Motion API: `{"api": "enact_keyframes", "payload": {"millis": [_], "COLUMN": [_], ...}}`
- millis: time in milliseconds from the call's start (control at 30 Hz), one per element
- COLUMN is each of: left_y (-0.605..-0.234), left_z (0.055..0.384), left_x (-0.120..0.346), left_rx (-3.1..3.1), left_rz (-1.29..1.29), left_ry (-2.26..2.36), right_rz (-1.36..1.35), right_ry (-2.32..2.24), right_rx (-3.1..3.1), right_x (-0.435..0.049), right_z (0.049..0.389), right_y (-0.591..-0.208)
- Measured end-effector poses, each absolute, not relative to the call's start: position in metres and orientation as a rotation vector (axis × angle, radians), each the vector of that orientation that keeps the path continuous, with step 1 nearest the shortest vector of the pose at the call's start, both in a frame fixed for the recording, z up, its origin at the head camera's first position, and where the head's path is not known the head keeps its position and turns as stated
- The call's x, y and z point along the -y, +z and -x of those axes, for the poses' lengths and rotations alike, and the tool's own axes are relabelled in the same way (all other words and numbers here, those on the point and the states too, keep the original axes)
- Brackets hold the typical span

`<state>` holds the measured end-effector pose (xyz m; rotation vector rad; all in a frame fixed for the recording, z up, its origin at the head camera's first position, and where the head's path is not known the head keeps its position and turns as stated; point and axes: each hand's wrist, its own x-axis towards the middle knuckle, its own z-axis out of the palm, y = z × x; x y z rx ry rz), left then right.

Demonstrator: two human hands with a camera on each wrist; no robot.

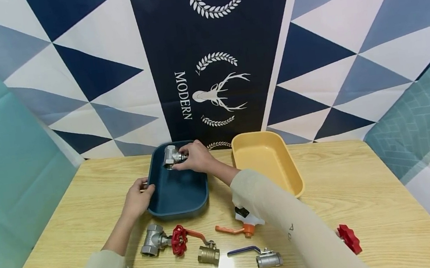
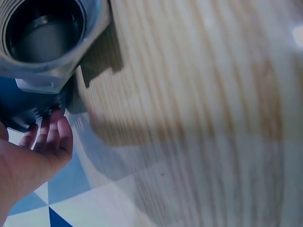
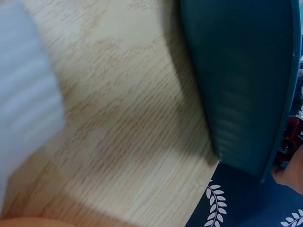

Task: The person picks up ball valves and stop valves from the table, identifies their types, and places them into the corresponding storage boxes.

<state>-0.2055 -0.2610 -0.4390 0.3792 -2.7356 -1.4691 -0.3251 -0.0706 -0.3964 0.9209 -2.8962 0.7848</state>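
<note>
A silver gate valve (image 1: 171, 157) is held over the far part of the blue bin (image 1: 180, 211). My right hand (image 1: 197, 156) grips it at its handwheel end, and the red wheel (image 3: 288, 142) shows in the right wrist view. Whether the valve touches the bin floor, I cannot tell. My left hand (image 1: 138, 200) holds the bin's left wall, thumb at the rim and fingers along the outside. Close to the left wrist camera looms the threaded mouth of another gate valve (image 2: 57, 71), which lies on the table before the bin with its red handwheel (image 1: 179, 240).
A yellow bin (image 1: 263, 155) stands to the right. On the table lie a brass ball valve (image 1: 208, 254), a white valve with an orange lever (image 1: 248, 228), a blue-levered ball valve (image 1: 268, 260) and a red handwheel (image 1: 349, 239) partly behind my right sleeve. A patterned cloth backs the table (image 1: 336, 172).
</note>
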Motion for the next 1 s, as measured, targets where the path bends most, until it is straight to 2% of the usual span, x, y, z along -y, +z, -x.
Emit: {"api": "enact_keyframes", "payload": {"millis": [1000], "left_y": [-0.438], "left_z": [0.207], "left_x": [0.258], "left_rx": [2.735], "left_rz": [-0.409], "left_ry": [-1.485], "right_rz": [-0.997], "right_ry": [0.695], "right_rx": [2.869], "right_x": [0.076], "right_z": [0.342], "right_y": [-0.411]}}
